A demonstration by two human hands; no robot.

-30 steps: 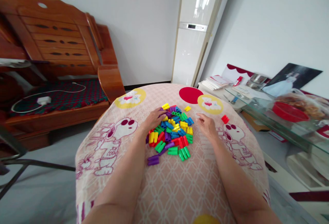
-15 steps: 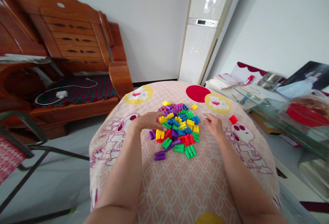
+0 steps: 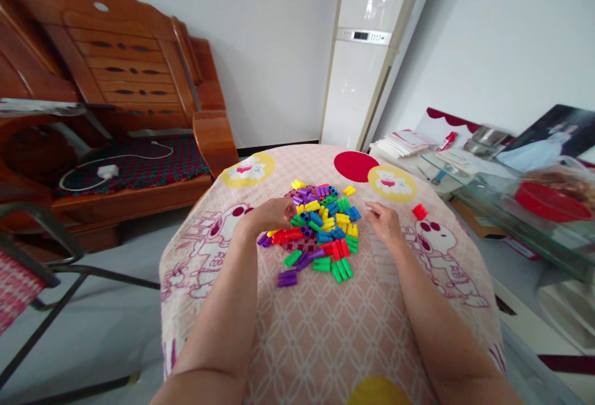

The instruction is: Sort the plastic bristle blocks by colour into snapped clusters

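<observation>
A loose pile of plastic toy building pieces (image 3: 328, 222), short joined tubes in red, yellow, green, blue and purple, lies on the round table. My left hand (image 3: 274, 214) is at the pile's left side, its fingers curled inward over the pieces. What those fingers hold, if anything, is hidden. Just below it are red pieces (image 3: 287, 235), with a purple piece (image 3: 264, 240) beside them. At the right of the pile, my right hand (image 3: 383, 220) rests with fingers bent but apart, holding nothing. Blue pieces (image 3: 354, 213) are nearest to it.
A patterned cloth (image 3: 325, 330) covers the table. One red piece (image 3: 419, 211) lies apart at the right. A wooden bench (image 3: 130, 82) stands at the back left, a metal-framed chair (image 3: 41, 262) at the left. On the right, a glass-topped stand (image 3: 511, 219) bears papers and a red bowl (image 3: 553, 200).
My left hand's fingers have curled in. Pieces below it have shifted; red ones now lie further left and a yellow one is mostly out of sight. My right hand stays nearly still.
</observation>
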